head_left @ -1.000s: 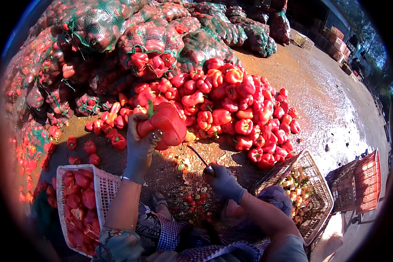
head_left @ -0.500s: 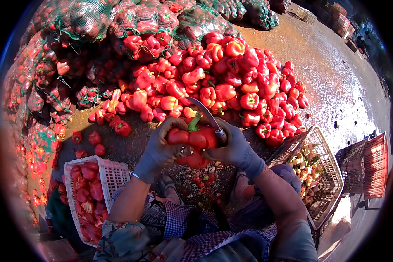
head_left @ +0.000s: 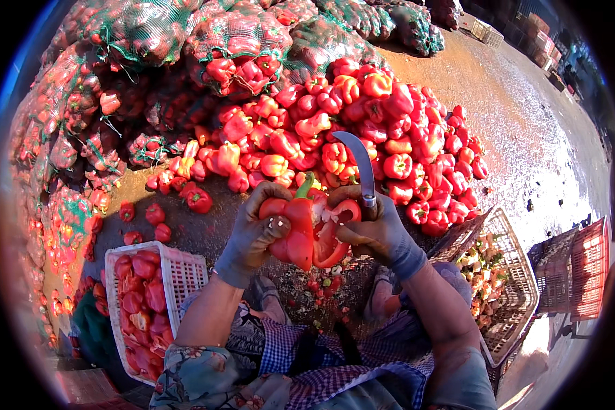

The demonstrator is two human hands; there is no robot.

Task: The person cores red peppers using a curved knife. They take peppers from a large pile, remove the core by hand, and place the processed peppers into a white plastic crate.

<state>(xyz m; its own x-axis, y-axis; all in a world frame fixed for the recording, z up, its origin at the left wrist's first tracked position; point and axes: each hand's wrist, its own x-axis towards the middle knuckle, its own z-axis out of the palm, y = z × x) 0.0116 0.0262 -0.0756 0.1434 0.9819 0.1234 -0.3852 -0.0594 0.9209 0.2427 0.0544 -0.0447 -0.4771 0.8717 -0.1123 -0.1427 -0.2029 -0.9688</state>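
My gloved left hand (head_left: 253, 232) grips the left part of a red bell pepper (head_left: 294, 239) with a green stem, held in front of me. My gloved right hand (head_left: 383, 232) holds a curved knife (head_left: 357, 155) upright, blade above the fingers, and also grips the pepper's right part (head_left: 331, 242). The pepper is split open between my hands, showing its pale core and seeds. Trimmings and small red pieces (head_left: 324, 290) lie on the floor below, between my feet.
Loose red peppers (head_left: 398, 164) form a heap ahead, below stacked mesh sacks of peppers (head_left: 140, 34). A white crate (head_left: 184, 273) of peppers stands at my left, a crate (head_left: 509, 287) of trimmings at my right, beside red crates (head_left: 588, 273). More crates (head_left: 488, 31) are farther back.
My hands have come together on the pepper, now lower than a second ago. The knife has swung upright, and the pepper, whole half a second ago, is now pulled open.
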